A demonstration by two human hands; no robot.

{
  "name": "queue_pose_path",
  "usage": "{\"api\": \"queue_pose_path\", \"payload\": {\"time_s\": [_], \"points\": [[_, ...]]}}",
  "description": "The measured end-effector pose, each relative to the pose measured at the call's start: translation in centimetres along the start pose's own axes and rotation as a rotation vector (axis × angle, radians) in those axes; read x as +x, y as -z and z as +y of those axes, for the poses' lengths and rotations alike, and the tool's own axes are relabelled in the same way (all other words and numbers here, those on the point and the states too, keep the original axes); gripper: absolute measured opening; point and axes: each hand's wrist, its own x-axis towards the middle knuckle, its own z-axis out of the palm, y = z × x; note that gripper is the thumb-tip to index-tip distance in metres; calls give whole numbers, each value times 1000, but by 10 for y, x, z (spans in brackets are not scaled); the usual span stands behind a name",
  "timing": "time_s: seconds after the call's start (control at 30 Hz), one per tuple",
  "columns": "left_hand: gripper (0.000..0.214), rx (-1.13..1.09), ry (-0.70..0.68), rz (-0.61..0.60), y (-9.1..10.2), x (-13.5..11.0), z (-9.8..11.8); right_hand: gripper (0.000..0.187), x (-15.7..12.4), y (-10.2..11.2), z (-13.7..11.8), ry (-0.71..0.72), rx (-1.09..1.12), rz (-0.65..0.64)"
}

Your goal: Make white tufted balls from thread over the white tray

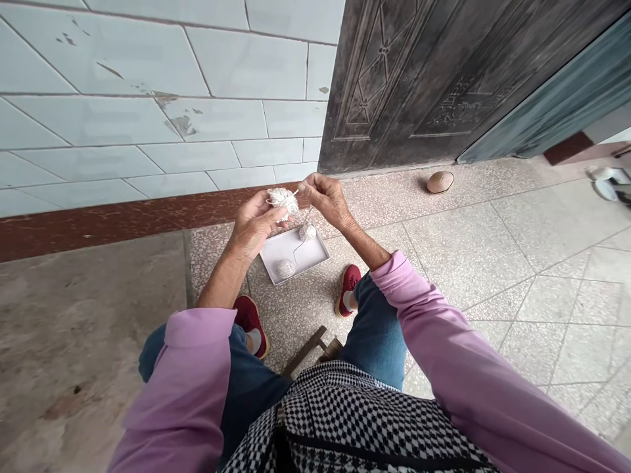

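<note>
My left hand is closed around a bundle of white yarn, thumb across its lower side. Just right of it, my right hand pinches a strand of the yarn between thumb and fingertips. Below both hands a shallow white tray lies on the floor. Inside it are two balls of yarn, one ball near the front edge and another ball at the back right corner. A loose thread runs across the tray between them.
A tiled wall and a dark carved door stand ahead. A brown rounded object lies on the floor by the door. My red shoes flank the tray, and part of a wooden stool shows beneath me.
</note>
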Motion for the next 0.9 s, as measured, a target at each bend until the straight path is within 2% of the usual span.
{"api": "queue_pose_path", "payload": {"time_s": [0.2,0.33,0.43,0.53,0.63,0.73,0.9], "points": [[59,-178,-5,41,-2,-1,0,72,-7,-20,-2,-75,40,-96],[63,-218,-23,65,-2,2,-2,60,-14,-30,0,-130,-95,-159],[63,-203,-101,127,2,9,-1,46,-27,-36,-2,-90,-259,-260],[63,-147,-202,240,10,17,1,31,-43,-38,-9,-6,-397,-374],[64,5,-220,307,20,20,1,26,-49,-30,-17,52,-438,-398],[61,207,-167,255,25,17,2,31,-43,-12,-26,69,-432,-346],[56,281,8,-18,17,3,10,48,-29,10,-33,36,-421,-232]]}}
